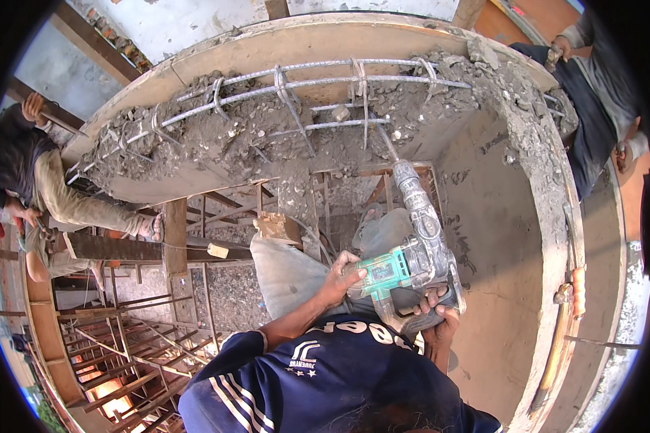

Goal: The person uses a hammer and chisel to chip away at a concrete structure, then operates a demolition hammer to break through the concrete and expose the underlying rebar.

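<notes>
In the head view, a teal and grey demolition hammer (427, 224) lies across my lap, its chisel bit (385, 137) angled up to the broken concrete beam (217, 144). My left hand (337, 279) is closed around the end of the teal motor housing. Around the rear handle, my right hand (437, 312) has its fingers wrapped. The bit's tip meets the rough concrete near a stirrup (365, 101); whether it digs in, I cannot tell. Ribbed steel bars (253, 92) run exposed along the beam's top.
A curved formwork board (325, 37) backs the beam. Below are wooden props (123, 325) and a drop to lower ground. One person (65, 173) sits at left holding a bar; another (592, 94) is at right. A wooden-handled tool (578, 292) stands by the right ledge.
</notes>
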The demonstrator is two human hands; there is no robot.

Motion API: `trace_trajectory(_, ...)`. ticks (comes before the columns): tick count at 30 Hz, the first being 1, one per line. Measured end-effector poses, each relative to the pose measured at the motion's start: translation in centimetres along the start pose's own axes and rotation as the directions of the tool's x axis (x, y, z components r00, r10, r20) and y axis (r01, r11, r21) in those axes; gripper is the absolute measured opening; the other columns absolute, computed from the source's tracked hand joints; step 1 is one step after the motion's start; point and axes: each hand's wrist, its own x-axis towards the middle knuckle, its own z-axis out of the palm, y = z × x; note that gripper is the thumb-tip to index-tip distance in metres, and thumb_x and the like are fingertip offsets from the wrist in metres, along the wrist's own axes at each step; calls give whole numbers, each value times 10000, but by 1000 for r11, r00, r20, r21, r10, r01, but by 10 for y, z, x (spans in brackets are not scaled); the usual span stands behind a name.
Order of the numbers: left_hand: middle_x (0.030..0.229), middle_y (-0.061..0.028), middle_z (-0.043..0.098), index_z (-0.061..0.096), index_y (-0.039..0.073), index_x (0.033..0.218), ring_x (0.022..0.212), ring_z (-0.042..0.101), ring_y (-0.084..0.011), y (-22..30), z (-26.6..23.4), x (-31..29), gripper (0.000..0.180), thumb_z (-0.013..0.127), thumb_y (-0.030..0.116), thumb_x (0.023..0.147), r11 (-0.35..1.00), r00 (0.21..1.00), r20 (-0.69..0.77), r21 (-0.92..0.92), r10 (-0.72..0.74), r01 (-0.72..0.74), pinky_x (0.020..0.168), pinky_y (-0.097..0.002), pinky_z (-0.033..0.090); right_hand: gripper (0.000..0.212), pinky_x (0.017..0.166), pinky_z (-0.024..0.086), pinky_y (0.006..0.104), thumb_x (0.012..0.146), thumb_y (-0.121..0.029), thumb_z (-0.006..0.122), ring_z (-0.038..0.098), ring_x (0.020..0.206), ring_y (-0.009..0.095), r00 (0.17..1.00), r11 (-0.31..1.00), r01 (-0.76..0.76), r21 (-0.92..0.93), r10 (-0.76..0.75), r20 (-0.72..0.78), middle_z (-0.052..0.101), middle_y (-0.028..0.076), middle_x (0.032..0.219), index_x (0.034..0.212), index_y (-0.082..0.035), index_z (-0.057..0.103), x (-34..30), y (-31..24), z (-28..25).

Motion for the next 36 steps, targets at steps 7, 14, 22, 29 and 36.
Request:
trace_trajectory(7,1171,-143,688,618,39,1219,1052,678,-275,23,-21,41,425,665,356,939,695,890,126,-580,-439,425,949,-425,536,424,891,487,444,760,61,584,573,926,258,999,986,-36,-163,41,26,535,106,988,1160,-49,497,21,29,43)
trace_trajectory(14,1128,-138,710,634,-5,1199,1001,701,-257,13,-8,-11,444,670,371,964,748,852,65,-446,-520,491,896,-417,564,442,925,505,447,731,67,599,606,962,287,995,973,-67,-220,47,-93,582,134,1009,1156,-21,513,-61,28,71)
trace_trajectory(22,877,-93,669,599,12,954,769,651,-157,5,-2,-60,338,740,318,929,853,896,-38,-325,-443,408,707,-323,552,414,933,476,469,722,-26,598,552,933,255,988,986,46,-160,-69,-141,495,88,970,1109,-80,461,-115,57,66)
trace_trajectory(29,841,-71,647,579,18,928,724,609,-132,1,0,-63,366,783,320,895,907,924,-51,-218,-380,361,654,-294,509,433,938,466,462,704,-26,596,541,935,254,985,991,105,-86,-115,-127,480,78,958,1107,-96,453,-133,68,55)
trace_trajectory(36,882,-65,644,585,40,1000,770,640,-139,-4,-1,-57,324,750,307,917,906,924,-56,-228,-378,357,701,-308,545,437,876,472,478,670,-44,571,535,866,254,988,981,95,-167,-113,-101,458,82,914,1081,-99,434,-114,57,55)
